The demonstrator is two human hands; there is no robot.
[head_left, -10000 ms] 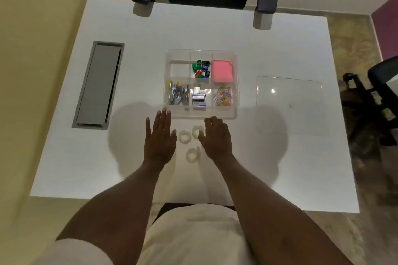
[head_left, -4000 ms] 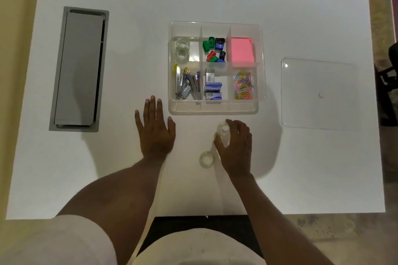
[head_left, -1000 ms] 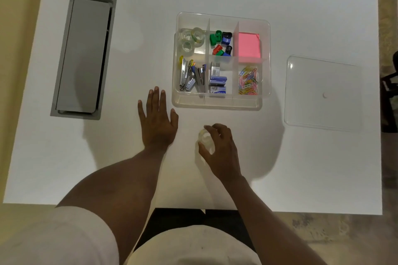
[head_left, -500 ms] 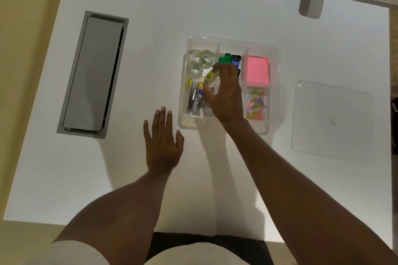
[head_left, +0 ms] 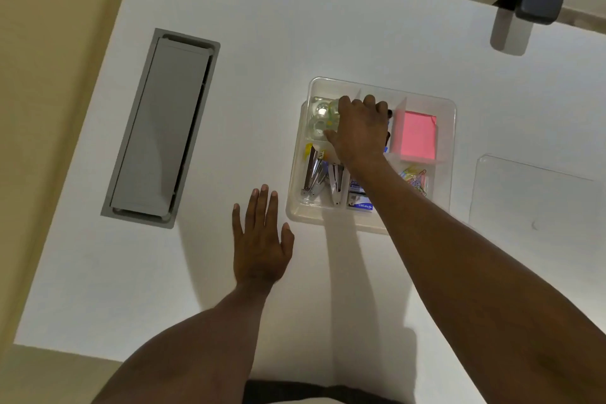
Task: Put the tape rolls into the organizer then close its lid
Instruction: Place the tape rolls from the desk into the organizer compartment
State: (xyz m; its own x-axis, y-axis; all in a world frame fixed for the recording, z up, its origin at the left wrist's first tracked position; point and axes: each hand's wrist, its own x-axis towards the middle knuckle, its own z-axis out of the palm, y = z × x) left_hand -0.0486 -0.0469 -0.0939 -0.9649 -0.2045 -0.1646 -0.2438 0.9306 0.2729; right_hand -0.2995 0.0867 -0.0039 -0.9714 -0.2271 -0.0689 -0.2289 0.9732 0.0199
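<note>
The right hand (head_left: 359,131) reaches over the clear organizer (head_left: 451,141) with its fingers curled down at the far-left compartment, where the tape rolls (head_left: 319,118) lie; a greenish roll sits under the fingertips, and it looks pinched between thumb and fingers, though the hand hides the grip, so whether it is held or already let go is hard to tell. That compartment seems the sensible spot, since the others are taken: staplers (head_left: 316,174) in the near-left one, small boxes of staples (head_left: 359,200) beside them, a pink pad of notes (head_left: 418,136) at the far right and coloured paper clips (head_left: 416,180) in front of it. The left hand (head_left: 260,239) lies flat and spread on the tabletop (head_left: 164,272), holding nothing, just beside the organizer's near-left corner, probably to steady the body during the reach. No rolls show on the bare tabletop, so the loading step appears nearly done. The lid (head_left: 537,200) lies flat to the right of the organizer, apart from it, with open surface between and around them, leaving an easy path to lift it across. The compartment walls stand upright, so the hand should rise straight out before moving sideways. A grey cable hatch (head_left: 160,128) is well off to the left.
</note>
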